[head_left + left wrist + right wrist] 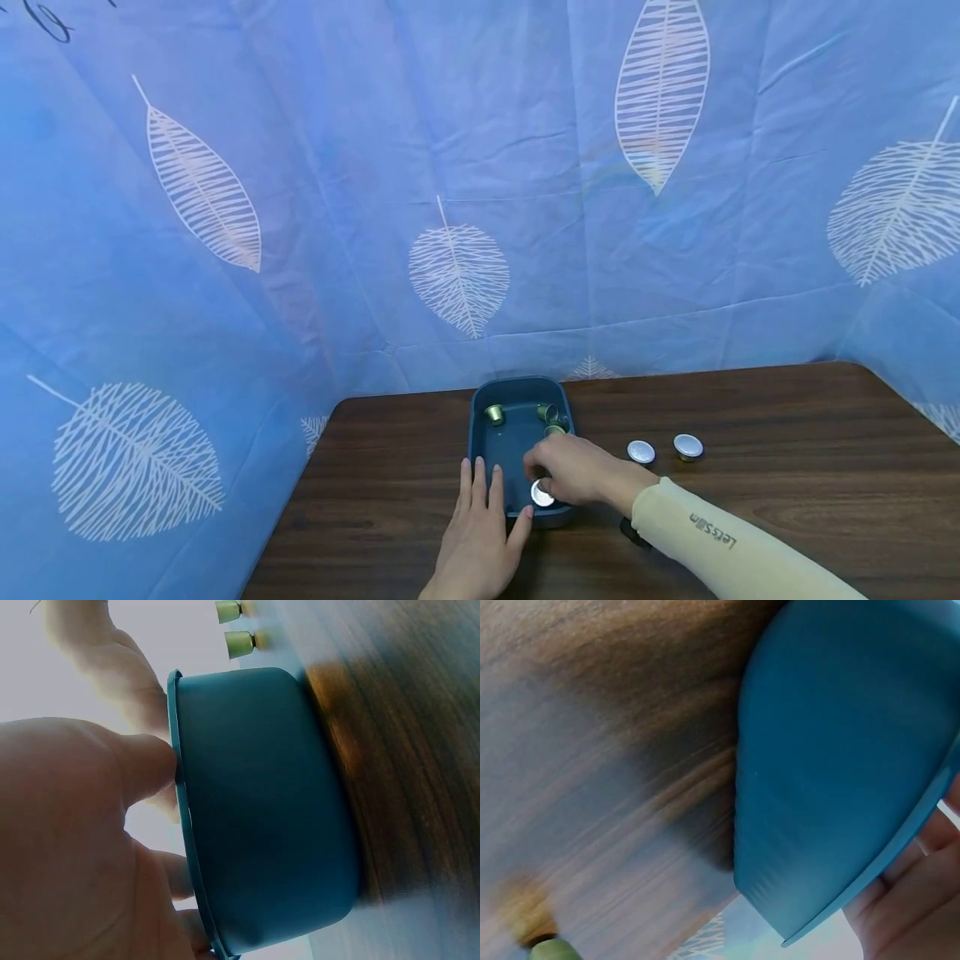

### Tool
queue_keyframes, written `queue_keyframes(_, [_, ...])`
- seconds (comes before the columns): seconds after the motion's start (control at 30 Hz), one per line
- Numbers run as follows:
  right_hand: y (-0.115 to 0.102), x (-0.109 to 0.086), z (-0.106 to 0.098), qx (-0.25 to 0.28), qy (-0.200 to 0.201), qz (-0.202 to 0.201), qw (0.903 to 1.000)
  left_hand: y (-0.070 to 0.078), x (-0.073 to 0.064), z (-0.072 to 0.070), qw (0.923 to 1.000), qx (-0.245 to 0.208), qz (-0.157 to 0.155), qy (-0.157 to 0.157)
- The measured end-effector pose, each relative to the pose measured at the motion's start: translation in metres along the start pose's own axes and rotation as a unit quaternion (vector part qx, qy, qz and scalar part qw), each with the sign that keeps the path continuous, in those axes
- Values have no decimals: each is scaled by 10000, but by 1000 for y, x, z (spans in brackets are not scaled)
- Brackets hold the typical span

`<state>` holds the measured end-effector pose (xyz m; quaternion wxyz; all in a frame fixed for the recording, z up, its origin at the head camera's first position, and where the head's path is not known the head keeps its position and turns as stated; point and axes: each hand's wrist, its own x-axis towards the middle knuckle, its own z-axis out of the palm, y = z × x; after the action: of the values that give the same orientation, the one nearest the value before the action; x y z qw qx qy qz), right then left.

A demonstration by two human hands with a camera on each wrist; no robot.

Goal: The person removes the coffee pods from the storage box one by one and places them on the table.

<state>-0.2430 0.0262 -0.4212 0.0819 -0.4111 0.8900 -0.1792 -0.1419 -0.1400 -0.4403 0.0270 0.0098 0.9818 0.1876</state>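
Observation:
A dark teal bin [510,450] stands on the table, its outer wall [262,810] large in the left wrist view. My left hand [480,542] lies at its near left corner, fingers extended, with the thumb touching the rim. My right hand [573,468] reaches over the right side into the bin. Its bent fingers pinch a coffee capsule [542,497] whose silver-white lid faces up, near the front end. Farther back in the bin lie a gold-green capsule [494,414] at the left and others [548,412] at the right, partly hidden by the right hand.
Two more capsules, one nearer [641,452] and one farther right [687,447], stand lid up on the dark wooden table [787,450], right of the bin. Behind the table hangs a blue cloth [360,208] with white leaf prints.

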Motion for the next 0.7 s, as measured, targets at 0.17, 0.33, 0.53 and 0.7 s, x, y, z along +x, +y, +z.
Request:
queue_keyframes(0.17, [0,1,0,-85,64,-11,9999,-1,1,1,10000,2,-43,-71])
queue_keyframes(0.33, [0,0,1,-199,78,78,9997,-1,2,2,10000,49,-19,-48])
queue_keyframes(0.53, [2,-2,3,-201,146,-95,9996,-1,2,3,10000,4,-45,-51])
queue_keyframes(0.7, [1,-3,4,-345,106,-65,9993,-1,2,4,9999,57,-81,-85])
